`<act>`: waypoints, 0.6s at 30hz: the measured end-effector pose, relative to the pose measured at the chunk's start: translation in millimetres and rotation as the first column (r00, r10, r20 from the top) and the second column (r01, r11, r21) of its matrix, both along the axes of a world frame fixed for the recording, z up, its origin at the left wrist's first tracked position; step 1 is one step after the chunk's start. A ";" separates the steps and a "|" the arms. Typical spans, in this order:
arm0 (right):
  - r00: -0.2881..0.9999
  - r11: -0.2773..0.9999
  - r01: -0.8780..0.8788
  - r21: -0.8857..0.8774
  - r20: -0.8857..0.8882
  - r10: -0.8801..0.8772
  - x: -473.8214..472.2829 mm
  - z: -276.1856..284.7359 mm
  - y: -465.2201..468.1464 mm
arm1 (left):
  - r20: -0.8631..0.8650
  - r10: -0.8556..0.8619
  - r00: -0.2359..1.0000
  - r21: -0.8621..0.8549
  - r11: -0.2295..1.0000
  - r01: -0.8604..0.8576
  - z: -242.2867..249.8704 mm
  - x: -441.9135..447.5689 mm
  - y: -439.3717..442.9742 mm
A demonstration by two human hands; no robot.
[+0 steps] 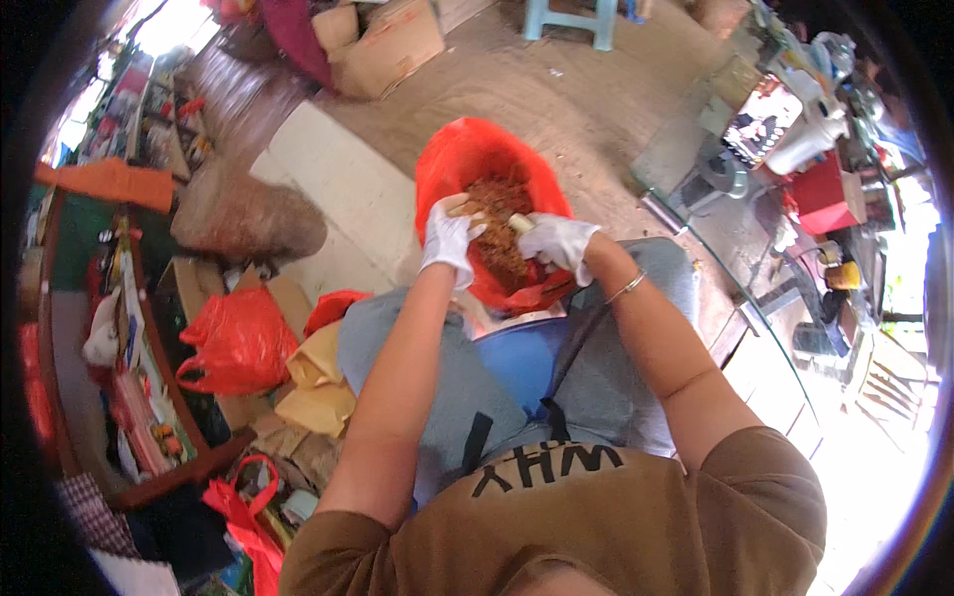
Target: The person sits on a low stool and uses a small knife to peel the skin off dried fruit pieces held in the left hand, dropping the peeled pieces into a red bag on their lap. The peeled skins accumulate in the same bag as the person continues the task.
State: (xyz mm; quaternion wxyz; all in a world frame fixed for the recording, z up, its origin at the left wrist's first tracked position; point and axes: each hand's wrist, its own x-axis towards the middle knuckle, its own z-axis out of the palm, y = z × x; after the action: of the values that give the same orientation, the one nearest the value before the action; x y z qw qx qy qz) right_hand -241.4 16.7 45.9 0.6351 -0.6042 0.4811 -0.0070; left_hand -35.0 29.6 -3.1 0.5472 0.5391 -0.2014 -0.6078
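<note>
Between my knees stands a red plastic bag [466,138] with its mouth spread wide. Loose brown shredded material [501,201] fills it. My left hand [449,237], in a white glove, is inside the bag's left side, its tan-coloured fingertips at the shreds. Opposite it, my white-gloved right hand [557,244] reaches over the shreds with bent fingers. A short pale, rounded piece [521,223] shows at its fingertips; whether it is a covered finger or something held is unclear. What either hand grips is hidden by the fingers and the shreds.
A pale board [335,171] lies on the floor behind the bag. To the left are a tied red bag [242,339] and a crowded shelf [141,335]. A glass tabletop [674,156] at right carries a lit phone [764,119]. A blue stool [570,21] stands ahead.
</note>
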 end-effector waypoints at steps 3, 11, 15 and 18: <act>0.956 0.890 -0.243 -0.386 0.060 0.287 -1.3 5.4 2.7 | 0.174 -0.057 0.983 -0.020 0.998 0.061 6.4 -5.0 -0.9; 0.913 0.803 -0.341 -0.489 0.032 0.407 -2.5 10.9 -1.8 | 0.448 -0.191 0.873 -0.009 0.976 0.218 26.0 -8.0 3.2; 0.982 0.991 -0.072 -0.116 0.166 0.091 -1.7 8.5 2.9 | 0.411 -0.111 0.905 -0.072 0.985 0.154 28.0 -8.9 4.3; 0.986 0.993 0.064 0.097 0.149 -0.078 3.4 10.3 3.0 | 0.245 -0.057 0.968 -0.103 0.991 0.085 32.4 -9.1 0.6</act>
State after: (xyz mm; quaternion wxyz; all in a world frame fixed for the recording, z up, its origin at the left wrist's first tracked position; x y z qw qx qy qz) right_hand -238.0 19.7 56.2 0.6964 -0.5548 0.4522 -0.0536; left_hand -44.2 30.2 29.3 0.5262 0.5697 -0.3198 -0.5443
